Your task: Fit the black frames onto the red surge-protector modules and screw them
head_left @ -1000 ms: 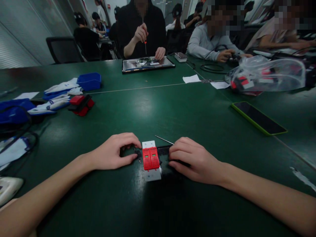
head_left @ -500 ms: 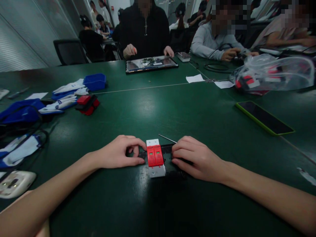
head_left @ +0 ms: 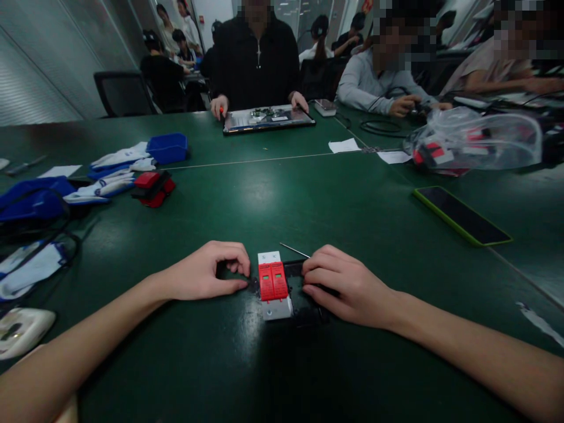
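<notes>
In front of me a two-pole surge protector (head_left: 273,282), red in the middle with pale grey-white ends, lies on the table against a flat black plate (head_left: 304,308). My left hand (head_left: 220,270) rests just left of it, thumb and curled fingers apart with nothing visible between them. A small dark piece (head_left: 254,285) sits by that thumb tip. On the other side, my right hand (head_left: 341,285) has its fingers and thumb closed at the right part of the black plate. From behind its knuckles a thin metal rod (head_left: 294,249) sticks out; its other end is hidden.
A green-edged phone (head_left: 462,215) lies at right, near a clear plastic bag (head_left: 489,141) with red parts. At left are a red-black block (head_left: 154,188), blue-white gloves (head_left: 103,187) and a blue tray (head_left: 167,147). Across the table, a person holds a flat panel (head_left: 268,119).
My left hand has drawn slightly away from the surge protector, leaving a small gap. The right hand stays at the black plate. The view has shifted a little.
</notes>
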`<state>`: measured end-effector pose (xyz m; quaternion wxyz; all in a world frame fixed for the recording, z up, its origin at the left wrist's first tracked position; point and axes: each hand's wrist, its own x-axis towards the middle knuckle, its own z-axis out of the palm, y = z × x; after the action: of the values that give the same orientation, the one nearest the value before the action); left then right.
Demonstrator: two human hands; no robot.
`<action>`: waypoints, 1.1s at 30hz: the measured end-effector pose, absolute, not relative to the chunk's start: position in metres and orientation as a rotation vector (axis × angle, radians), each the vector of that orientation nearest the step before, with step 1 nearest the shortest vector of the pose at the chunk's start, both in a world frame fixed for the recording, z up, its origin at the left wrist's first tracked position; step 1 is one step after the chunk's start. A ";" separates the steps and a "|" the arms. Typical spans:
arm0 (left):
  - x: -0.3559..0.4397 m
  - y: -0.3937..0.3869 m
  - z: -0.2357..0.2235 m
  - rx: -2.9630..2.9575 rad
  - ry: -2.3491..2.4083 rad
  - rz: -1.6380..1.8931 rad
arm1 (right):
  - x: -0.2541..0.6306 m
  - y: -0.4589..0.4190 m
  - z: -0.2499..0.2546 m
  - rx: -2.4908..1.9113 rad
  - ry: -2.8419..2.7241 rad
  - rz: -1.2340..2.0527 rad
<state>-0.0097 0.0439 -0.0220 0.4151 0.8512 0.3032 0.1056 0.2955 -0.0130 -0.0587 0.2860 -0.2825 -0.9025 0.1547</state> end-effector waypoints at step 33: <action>-0.003 0.037 -0.026 2.332 0.653 0.179 | 0.296 -0.013 -0.058 -0.788 -2.453 0.366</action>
<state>-0.0025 0.0367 -0.0264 0.3493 0.8998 0.2519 0.0692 0.2964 -0.0127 -0.0583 0.2663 -0.2918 -0.9086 0.1355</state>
